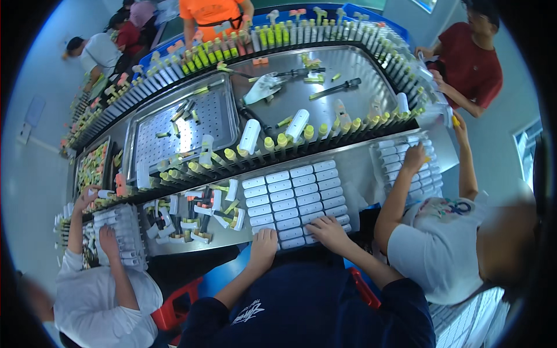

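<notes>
In front of me on the metal bench lies a block of white oblong casings (284, 213), set out in neat columns. My left hand (264, 246) rests at the block's near left corner. Its fingers point forward onto the closest casings, and the thumb side is partly hidden. On the near right part of the block lies my right hand (328, 233), fingers stretched and slightly spread over the casings. Neither hand has a casing lifted. To the left is a loose heap of white, black and yellow-green handle-like parts (200, 214).
A black rack (278, 153) of upright yellow-capped parts runs behind the block. Past it are a clear perforated tray (174, 148) and a white glove (264, 87). Co-workers handle white parts on my left (107, 290) and right (429, 243); others stand farther back.
</notes>
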`<state>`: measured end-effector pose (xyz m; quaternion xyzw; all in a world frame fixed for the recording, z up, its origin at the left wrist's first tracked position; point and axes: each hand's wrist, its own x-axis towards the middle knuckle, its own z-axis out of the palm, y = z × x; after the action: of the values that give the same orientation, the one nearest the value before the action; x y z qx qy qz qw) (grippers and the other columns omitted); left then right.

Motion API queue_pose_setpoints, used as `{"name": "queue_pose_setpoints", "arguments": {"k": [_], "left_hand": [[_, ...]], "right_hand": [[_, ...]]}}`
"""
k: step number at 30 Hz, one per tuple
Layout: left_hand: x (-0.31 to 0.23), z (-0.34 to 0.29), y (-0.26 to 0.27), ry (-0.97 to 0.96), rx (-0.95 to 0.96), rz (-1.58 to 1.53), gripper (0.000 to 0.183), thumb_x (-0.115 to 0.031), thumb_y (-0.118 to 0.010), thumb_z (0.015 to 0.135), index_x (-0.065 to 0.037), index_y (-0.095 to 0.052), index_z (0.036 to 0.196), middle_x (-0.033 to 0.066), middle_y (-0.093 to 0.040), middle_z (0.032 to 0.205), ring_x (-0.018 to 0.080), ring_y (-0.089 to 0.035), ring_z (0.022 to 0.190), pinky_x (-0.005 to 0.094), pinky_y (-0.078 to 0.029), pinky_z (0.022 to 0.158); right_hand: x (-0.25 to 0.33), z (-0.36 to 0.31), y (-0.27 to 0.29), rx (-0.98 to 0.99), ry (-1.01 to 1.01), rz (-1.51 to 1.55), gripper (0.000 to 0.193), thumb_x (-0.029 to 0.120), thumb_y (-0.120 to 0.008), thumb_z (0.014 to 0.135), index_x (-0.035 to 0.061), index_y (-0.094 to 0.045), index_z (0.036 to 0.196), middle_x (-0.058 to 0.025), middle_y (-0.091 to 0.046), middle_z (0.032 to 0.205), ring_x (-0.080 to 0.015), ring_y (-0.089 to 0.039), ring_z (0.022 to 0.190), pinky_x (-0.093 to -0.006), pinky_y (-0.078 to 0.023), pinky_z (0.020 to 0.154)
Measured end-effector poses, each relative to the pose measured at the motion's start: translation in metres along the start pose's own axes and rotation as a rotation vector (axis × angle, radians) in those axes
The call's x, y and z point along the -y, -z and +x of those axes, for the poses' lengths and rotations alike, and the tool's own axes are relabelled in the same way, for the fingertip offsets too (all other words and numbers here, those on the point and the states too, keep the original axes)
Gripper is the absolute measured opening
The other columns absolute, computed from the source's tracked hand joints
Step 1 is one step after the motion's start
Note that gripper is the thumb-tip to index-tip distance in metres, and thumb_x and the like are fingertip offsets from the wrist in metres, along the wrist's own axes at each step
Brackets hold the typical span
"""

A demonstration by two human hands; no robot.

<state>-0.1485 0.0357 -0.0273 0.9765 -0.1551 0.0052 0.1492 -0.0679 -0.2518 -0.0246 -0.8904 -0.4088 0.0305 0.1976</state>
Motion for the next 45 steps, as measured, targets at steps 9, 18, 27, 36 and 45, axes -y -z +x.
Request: {"name": "queue_pose_setpoints", "arguments": {"k": [9,18,27,36,45], "left_hand": [[-0.047,0.136,0.143,0.276,-0.536,-0.569,0.038,-0.010,-0.053,0.111,0.005,-0.050,0.146,0.0303,-0.065,0.133,0.0455,-0.066,0.122,0.0465,-0.052,0.105],[0.000,0.261,0.142,0.488,-0.678,-0.761,0.036,-0.028,-0.058,0.112,0.005,-0.061,0.128,0.0233,-0.073,0.094,0.0354,-0.072,0.082,0.0444,-0.055,0.078],[0.028,0.232,0.196,0.545,-0.492,-0.477,0.036,-0.031,-0.059,0.111,0.000,-0.062,0.130,0.0289,-0.075,0.102,0.0492,-0.072,0.095,0.0545,-0.055,0.085],[0.050,0.164,0.235,0.579,-0.486,-0.423,0.033,-0.024,-0.056,0.111,0.003,-0.057,0.130,0.0342,-0.072,0.099,0.0542,-0.070,0.093,0.0580,-0.053,0.079],[0.138,0.171,0.217,0.603,-0.502,-0.181,0.035,-0.026,-0.058,0.110,0.005,-0.056,0.125,0.0335,-0.073,0.100,0.0532,-0.071,0.096,0.0605,-0.055,0.083]], "right_hand": [[-0.012,0.000,-0.011,-0.067,0.011,0.030,0.031,0.016,-0.066,0.094,0.0050,-0.067,0.123,-0.0088,-0.064,0.119,-0.0272,-0.062,0.115,-0.0458,-0.046,0.102],[-0.014,-0.002,-0.007,-0.059,0.088,0.009,0.033,0.014,-0.065,0.092,0.0028,-0.067,0.123,-0.0092,-0.066,0.122,-0.0262,-0.063,0.116,-0.0453,-0.047,0.103],[-0.002,0.008,-0.015,-0.086,0.054,-0.048,0.027,0.015,-0.065,0.091,0.0058,-0.069,0.117,-0.0077,-0.064,0.116,-0.0240,-0.063,0.113,-0.0472,-0.047,0.100],[0.036,0.018,0.015,-0.145,-0.088,0.047,0.039,0.003,-0.061,0.096,-0.0042,-0.056,0.133,-0.0192,-0.064,0.125,-0.0374,-0.061,0.120,-0.0583,-0.038,0.120],[0.077,0.074,0.032,-0.436,-0.550,0.690,0.030,0.010,-0.049,0.114,-0.0019,-0.051,0.142,-0.0204,-0.069,0.100,-0.0286,-0.072,0.085,-0.0402,-0.056,0.078]]}}
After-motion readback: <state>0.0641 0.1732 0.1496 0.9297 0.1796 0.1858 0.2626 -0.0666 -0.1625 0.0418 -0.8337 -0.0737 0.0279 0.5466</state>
